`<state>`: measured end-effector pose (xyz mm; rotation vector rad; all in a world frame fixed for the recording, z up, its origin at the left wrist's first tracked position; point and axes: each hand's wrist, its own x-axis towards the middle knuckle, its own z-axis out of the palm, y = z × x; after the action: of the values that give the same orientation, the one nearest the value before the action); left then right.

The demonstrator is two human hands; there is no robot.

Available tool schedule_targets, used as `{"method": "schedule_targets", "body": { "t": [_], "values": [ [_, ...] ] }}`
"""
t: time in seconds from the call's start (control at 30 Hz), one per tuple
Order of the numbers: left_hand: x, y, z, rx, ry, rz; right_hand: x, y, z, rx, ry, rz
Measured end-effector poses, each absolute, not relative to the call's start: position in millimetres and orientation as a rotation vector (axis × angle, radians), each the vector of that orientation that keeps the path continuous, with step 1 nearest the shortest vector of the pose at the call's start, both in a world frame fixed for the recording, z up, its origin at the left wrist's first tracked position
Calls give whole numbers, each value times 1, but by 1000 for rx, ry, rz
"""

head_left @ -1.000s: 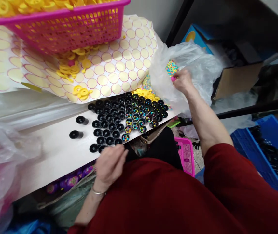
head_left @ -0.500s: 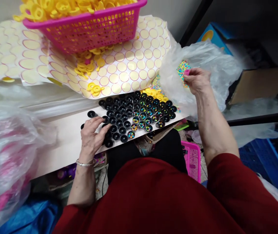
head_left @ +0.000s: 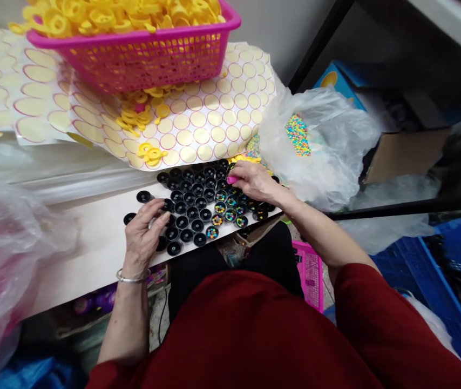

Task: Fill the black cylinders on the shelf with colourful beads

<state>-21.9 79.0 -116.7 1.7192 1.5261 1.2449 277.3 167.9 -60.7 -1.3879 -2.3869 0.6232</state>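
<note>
Pinching a pink piece point(head_left: 232, 179) with right hand point(head_left: 250, 181), over black cups point(head_left: 192, 213) toward two o'clock; poised with left hand point(head_left: 143, 237) toward eight o'clock, impossible to tell if gripping.

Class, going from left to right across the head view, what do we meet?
Plastic bag with pink contents, left hand, lowest bead-filled black cup, right hand, large patch of coloured beads, blue crate.

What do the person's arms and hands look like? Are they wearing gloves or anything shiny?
No gloves: the left hand and right hand are both bare. The sleeves are plain dark red and end near the elbows. A shiny, thin silver bangle circles the left wrist; none shows on the right.
</note>
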Motion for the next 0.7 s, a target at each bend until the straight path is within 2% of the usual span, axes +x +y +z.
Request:
{"method": "schedule_targets", "body": {
  "t": [0.17, 0.37, 0.47, 0.57, 0.7],
  "values": [
    [-24, 92, -113, 1749, 1551, 1177, 262, 169, -54, -1473, -2708, 173],
    [-20, 113, -102, 1878, 1514, 1082, 254, 163, -42, -1442, -2824, 7],
    [-15, 126, -99, 1890, 1538, 1037, 272, 167, -38, -1485, -2584, 59],
    [-10, 140, -98, 1894, 1586, 960, 317, 186, -40, -1528, -2116, 177],
    [-4, 156, -99, 1965, 1686, 842, 394, 223, -61, -1779, -1562, 141]
  ]
}}
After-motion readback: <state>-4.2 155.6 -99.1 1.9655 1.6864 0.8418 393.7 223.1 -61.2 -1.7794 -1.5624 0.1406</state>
